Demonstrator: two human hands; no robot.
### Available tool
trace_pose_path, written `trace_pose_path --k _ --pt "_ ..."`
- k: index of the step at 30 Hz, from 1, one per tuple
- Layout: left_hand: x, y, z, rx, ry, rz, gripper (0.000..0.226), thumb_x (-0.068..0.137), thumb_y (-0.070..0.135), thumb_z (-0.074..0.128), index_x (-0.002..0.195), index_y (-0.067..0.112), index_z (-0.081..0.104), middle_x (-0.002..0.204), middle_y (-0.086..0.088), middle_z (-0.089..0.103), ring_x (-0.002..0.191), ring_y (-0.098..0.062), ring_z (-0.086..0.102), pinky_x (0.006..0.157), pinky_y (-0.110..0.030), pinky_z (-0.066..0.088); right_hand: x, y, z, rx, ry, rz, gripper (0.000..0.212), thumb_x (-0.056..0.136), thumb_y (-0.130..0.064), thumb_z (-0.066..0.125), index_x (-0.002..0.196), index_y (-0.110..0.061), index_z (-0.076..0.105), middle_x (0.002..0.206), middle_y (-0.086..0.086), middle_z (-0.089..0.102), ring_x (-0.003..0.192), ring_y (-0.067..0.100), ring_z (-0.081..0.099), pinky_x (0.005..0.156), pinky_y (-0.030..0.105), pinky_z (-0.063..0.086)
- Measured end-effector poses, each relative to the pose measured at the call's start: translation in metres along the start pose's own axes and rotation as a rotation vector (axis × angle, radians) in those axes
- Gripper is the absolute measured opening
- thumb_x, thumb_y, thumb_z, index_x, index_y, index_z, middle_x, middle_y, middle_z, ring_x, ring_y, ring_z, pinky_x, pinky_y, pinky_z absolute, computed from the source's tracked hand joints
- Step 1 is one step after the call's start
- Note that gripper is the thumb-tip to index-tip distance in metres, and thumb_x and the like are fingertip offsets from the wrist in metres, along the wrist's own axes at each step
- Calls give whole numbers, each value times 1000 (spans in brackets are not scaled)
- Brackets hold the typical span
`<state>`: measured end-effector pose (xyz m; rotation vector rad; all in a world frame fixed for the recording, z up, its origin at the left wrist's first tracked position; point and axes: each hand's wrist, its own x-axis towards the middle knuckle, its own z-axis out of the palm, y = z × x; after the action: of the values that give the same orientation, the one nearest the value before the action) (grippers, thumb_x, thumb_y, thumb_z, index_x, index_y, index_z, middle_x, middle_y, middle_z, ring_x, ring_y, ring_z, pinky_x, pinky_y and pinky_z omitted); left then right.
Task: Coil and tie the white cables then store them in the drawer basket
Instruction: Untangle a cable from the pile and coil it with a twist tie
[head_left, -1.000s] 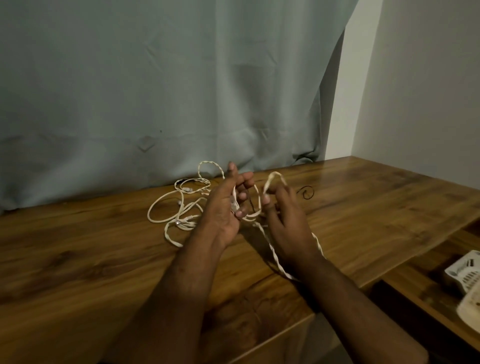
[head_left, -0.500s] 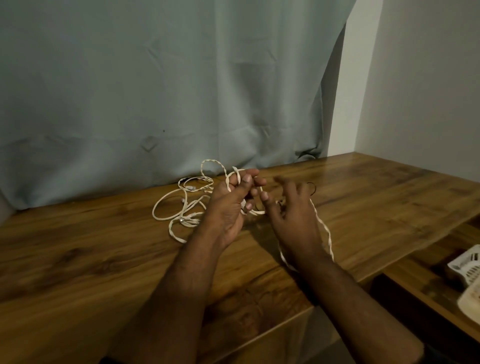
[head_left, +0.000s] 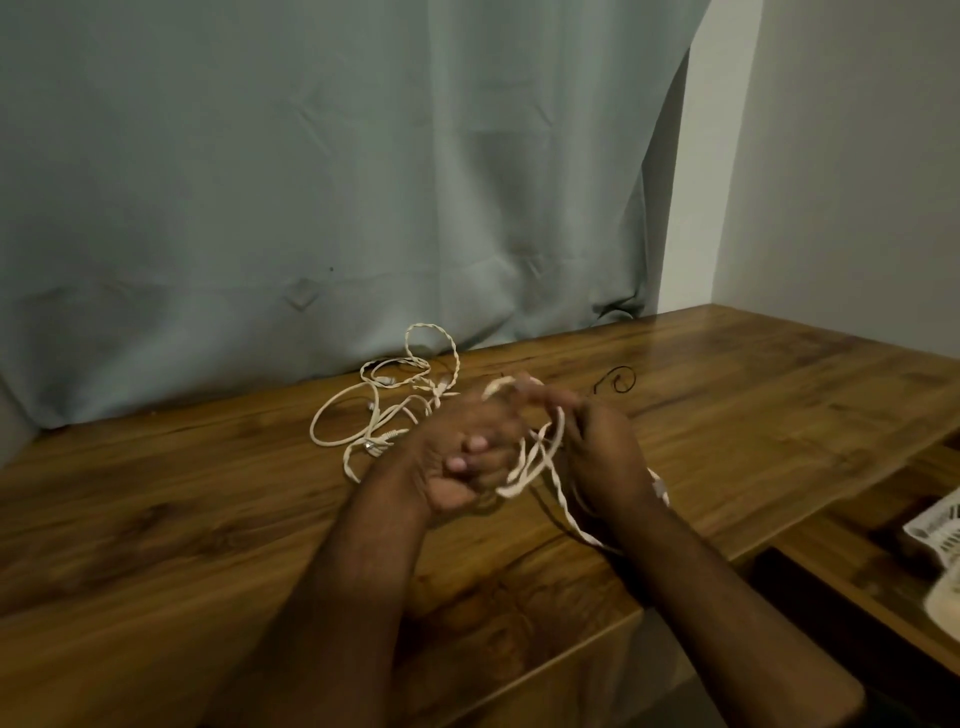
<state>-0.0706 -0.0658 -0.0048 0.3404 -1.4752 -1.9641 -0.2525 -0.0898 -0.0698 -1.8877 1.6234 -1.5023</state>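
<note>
Head view: we see the left hand curled around loops of the white cable above the table, with the right hand just beside it pinching the same cable. More white cable lies tangled on the table farther left. At the right edge sits a white basket.

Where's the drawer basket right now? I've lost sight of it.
In the head view, the white basket sits at the far right edge, partly cut off, in the open drawer below the desk, to the right of the right hand.
</note>
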Motion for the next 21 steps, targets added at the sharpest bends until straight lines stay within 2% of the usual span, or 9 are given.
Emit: trace_pose_path --k 2,3,5,7,10,12,16,18,21 --pt "-2 -1 9 289 -41 -148 48 92 33 70 127 -1 64 45 3 50 24 1 28 35 -25 4 -2 3 -3 -57 -63 -9 5 94 -17 66 96 -16 71 92 7 72 88 31 70 78 48 58" --pt "-1 0 13 411 -46 -210 45 93 31 67 125 -1 66 51 -2 59 24 -1 30 34 -24 5 -2 3 -5 -43 -79 -9 8 89 -11 69 98 -12 70 95 12 71 92 37 69 82 50 57" --pt "2 1 19 561 -11 -282 40 96 29 65 121 -2 68 66 -11 72 24 -2 32 31 -19 10 -4 -12 -11 98 -77 48 17 82 -36 66 92 -22 67 97 12 71 97 38 68 87 52 57" --pt "5 -1 19 592 63 -266 39 98 27 64 117 -6 68 69 -14 73 25 -2 31 32 -17 13 -3 -21 -10 343 -6 120 28 80 -58 59 84 -31 61 91 4 71 89 28 69 83 51 57" --pt "6 -5 12 665 182 -256 38 99 29 66 106 -8 68 59 -12 67 26 -4 31 33 -17 17 -6 -26 -12 355 199 -27 28 104 -41 56 83 -22 58 70 -1 63 61 7 61 56 32 50" --pt "8 -10 12 777 255 -258 28 101 30 63 95 3 66 58 -13 66 27 -7 31 39 -20 24 -6 -27 -12 451 225 -49 34 108 -37 50 82 -18 60 70 4 62 61 10 60 55 31 48" --pt "15 -17 21 789 416 -84 23 108 31 49 123 18 61 60 -7 70 27 -8 37 34 -16 27 -8 -27 -9 451 129 -123 38 109 -41 44 95 -12 64 82 9 67 77 20 66 69 49 54" --pt "20 -16 20 761 536 70 25 108 33 49 118 17 64 64 -8 71 30 -7 43 33 -17 27 -9 -26 -7 382 86 -191 31 109 -41 44 114 -16 62 96 2 70 90 20 70 75 51 57" --pt "25 -11 11 697 737 347 24 106 34 53 100 15 67 70 -9 70 37 -8 48 34 -19 32 -8 -24 -5 237 47 -249 27 106 -37 47 118 -18 62 94 -7 71 83 11 68 72 44 57"
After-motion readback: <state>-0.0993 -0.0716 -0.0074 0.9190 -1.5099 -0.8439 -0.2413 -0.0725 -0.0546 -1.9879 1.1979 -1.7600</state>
